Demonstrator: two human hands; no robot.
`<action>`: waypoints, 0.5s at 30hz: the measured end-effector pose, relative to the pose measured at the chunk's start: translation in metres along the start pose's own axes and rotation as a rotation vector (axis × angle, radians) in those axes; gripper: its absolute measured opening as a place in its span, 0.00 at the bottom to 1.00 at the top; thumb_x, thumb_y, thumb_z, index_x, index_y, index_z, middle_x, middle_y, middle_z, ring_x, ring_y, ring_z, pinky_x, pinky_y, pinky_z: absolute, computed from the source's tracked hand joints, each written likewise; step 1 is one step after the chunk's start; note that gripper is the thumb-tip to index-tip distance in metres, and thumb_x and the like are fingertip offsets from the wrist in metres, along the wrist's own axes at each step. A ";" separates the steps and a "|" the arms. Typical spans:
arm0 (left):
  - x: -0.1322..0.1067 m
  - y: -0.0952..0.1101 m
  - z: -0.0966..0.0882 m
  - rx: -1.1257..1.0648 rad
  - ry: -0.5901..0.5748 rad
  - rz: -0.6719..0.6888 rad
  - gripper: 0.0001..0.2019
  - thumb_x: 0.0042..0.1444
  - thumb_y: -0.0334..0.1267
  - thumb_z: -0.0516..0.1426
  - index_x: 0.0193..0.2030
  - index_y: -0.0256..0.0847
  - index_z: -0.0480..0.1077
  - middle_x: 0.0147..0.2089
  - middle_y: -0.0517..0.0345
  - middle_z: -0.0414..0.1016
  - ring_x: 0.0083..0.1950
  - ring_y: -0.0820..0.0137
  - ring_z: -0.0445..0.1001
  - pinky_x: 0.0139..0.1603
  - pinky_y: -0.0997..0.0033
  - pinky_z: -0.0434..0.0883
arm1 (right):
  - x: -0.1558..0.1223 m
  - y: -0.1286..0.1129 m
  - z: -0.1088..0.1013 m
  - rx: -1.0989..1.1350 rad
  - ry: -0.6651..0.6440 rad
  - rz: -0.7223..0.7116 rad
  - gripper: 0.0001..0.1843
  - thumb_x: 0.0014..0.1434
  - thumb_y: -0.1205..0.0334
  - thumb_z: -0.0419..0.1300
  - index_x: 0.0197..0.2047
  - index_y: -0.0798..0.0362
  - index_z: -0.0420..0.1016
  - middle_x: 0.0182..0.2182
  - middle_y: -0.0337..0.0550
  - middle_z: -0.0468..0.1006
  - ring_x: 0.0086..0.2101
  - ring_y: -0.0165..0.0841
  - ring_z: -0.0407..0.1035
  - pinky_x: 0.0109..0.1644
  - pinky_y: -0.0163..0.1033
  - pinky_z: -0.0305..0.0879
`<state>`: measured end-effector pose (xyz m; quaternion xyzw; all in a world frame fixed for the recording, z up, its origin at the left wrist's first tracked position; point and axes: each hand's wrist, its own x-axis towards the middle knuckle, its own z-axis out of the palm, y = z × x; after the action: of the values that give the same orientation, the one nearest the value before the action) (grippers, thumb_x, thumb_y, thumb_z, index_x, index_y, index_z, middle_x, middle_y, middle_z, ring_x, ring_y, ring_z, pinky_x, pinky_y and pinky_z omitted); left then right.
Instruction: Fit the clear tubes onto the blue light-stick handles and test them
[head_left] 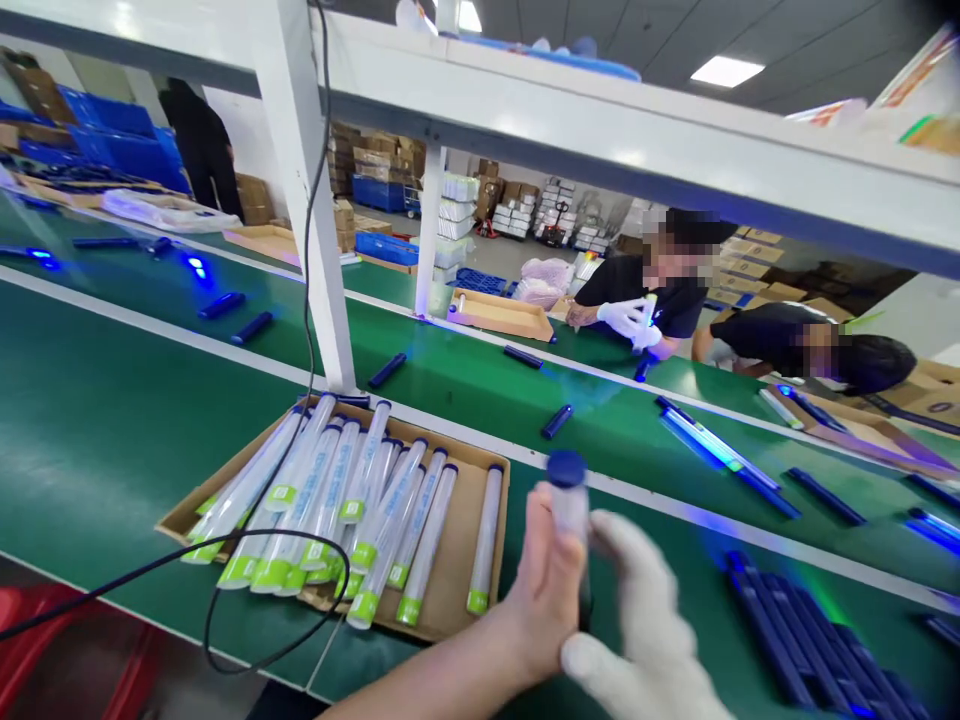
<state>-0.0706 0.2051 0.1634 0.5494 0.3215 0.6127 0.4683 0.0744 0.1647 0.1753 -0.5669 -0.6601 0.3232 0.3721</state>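
My bare left hand (546, 590) is wrapped round a clear plastic tube (570, 508) with a dark blue cap, held upright; its lower part is hidden by my fingers. Just to its right is my right hand (654, 610) in a white glove, thumb and fingers spread apart around the tube's side; nothing shows in its grasp. Left of my hands, a shallow cardboard tray (459, 500) holds many similar capped tubes (394, 515) with green label bands, most piled at a slant. A row of dark blue stick-shaped pieces (810, 640) lies on the green bench at the right.
A black cable (309, 230) hangs past a white post (311, 200) and loops over the tray. Dark blue pieces (556, 422) lie on the green belt (465, 385) beyond. Across it, a person in white gloves (634, 320) handles a tube, beside another person bending down.
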 end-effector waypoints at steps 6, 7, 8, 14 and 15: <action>0.044 0.007 -0.077 1.110 -0.029 -0.218 0.17 0.72 0.36 0.55 0.64 0.34 0.66 0.57 0.36 0.73 0.61 0.48 0.74 0.63 0.42 0.73 | 0.142 0.033 -0.011 -0.210 0.027 0.175 0.14 0.77 0.50 0.54 0.51 0.51 0.74 0.35 0.38 0.77 0.37 0.36 0.75 0.48 0.44 0.76; 0.043 0.005 -0.087 1.344 -0.076 -0.317 0.15 0.70 0.30 0.53 0.62 0.31 0.69 0.54 0.34 0.75 0.59 0.45 0.76 0.58 0.41 0.76 | 0.176 0.041 -0.027 -0.260 0.090 0.245 0.14 0.77 0.53 0.57 0.55 0.53 0.74 0.38 0.40 0.79 0.38 0.36 0.76 0.48 0.46 0.76; 0.041 0.001 -0.096 1.511 -0.131 -0.414 0.16 0.69 0.26 0.52 0.60 0.29 0.72 0.52 0.33 0.77 0.56 0.44 0.79 0.52 0.44 0.79 | 0.208 0.049 -0.044 -0.311 0.153 0.322 0.15 0.76 0.53 0.60 0.57 0.54 0.74 0.44 0.43 0.80 0.41 0.38 0.77 0.50 0.49 0.77; 0.016 -0.034 -0.109 1.819 -0.277 -0.495 0.32 0.63 0.13 0.45 0.69 0.31 0.72 0.51 0.32 0.82 0.50 0.52 0.85 0.43 0.61 0.81 | 0.305 0.088 -0.081 -0.436 0.304 0.576 0.20 0.73 0.55 0.66 0.63 0.54 0.75 0.62 0.52 0.75 0.58 0.47 0.73 0.62 0.59 0.73; 0.016 -0.035 -0.109 1.786 -0.269 -0.527 0.32 0.63 0.14 0.44 0.70 0.30 0.71 0.48 0.32 0.82 0.50 0.51 0.85 0.44 0.60 0.80 | 0.308 0.092 -0.075 -0.422 0.297 0.583 0.21 0.73 0.54 0.66 0.63 0.53 0.75 0.63 0.52 0.74 0.58 0.47 0.73 0.62 0.59 0.73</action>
<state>-0.1680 0.2452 0.1165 0.6809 0.7297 -0.0551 0.0303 0.1604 0.4834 0.1738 -0.8355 -0.4622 0.1867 0.2314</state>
